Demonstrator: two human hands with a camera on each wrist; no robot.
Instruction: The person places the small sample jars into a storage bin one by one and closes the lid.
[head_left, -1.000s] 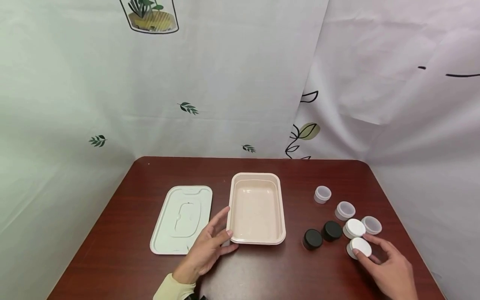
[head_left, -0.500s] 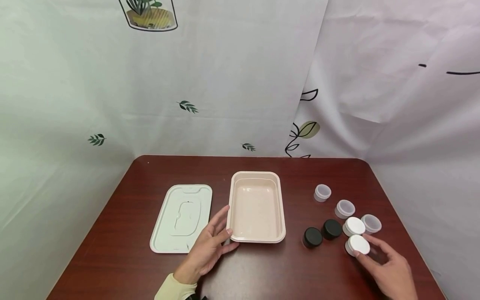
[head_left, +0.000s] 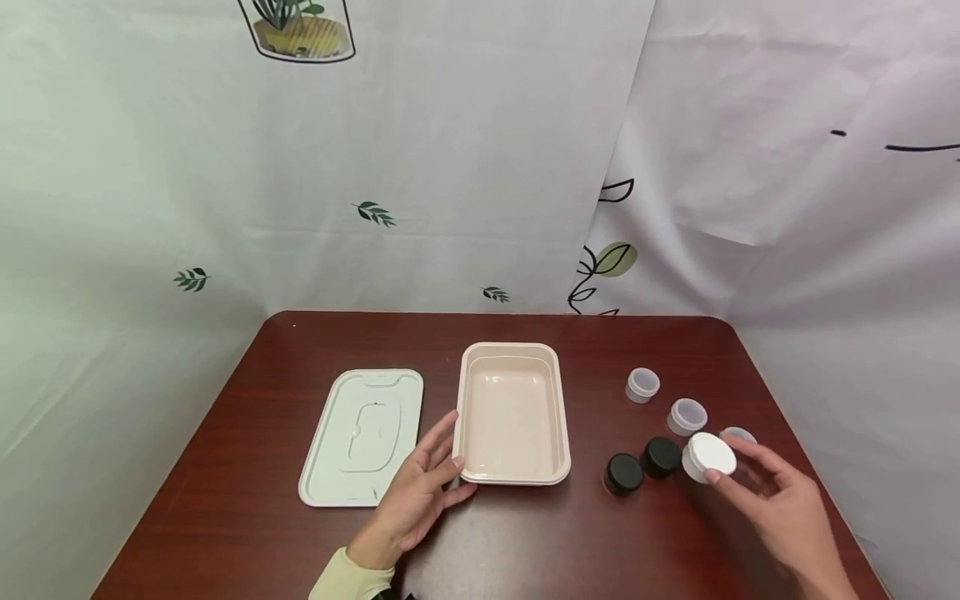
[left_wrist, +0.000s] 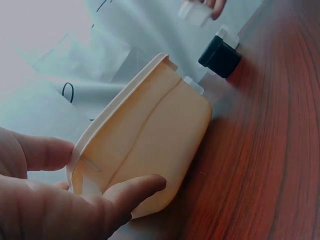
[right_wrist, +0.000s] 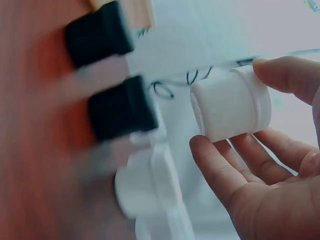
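My left hand (head_left: 416, 492) holds the near left corner of a beige plastic box (head_left: 513, 417), thumb on the rim (left_wrist: 75, 150) and one finger along the outer wall. My right hand (head_left: 780, 500) pinches a white screw-lid jar (right_wrist: 232, 102) between thumb and fingertips, raised above the table. A second white jar (right_wrist: 147, 182) stands below it, hidden behind the held one in the head view. Two black-lidded jars (head_left: 624, 473) stand just left of the right hand. Behind are three small translucent tubs (head_left: 686, 417), the rightmost partly covered by the fingers.
A flat pale lid (head_left: 362, 437) lies on the dark red-brown table (head_left: 540, 550), left of the box. White patterned cloth (head_left: 450, 167) hangs around the back and sides of the table.
My right hand has lifted the nearer white jar and moved it up toward the back, over the other white jar. The left hand has kept its place at the box.
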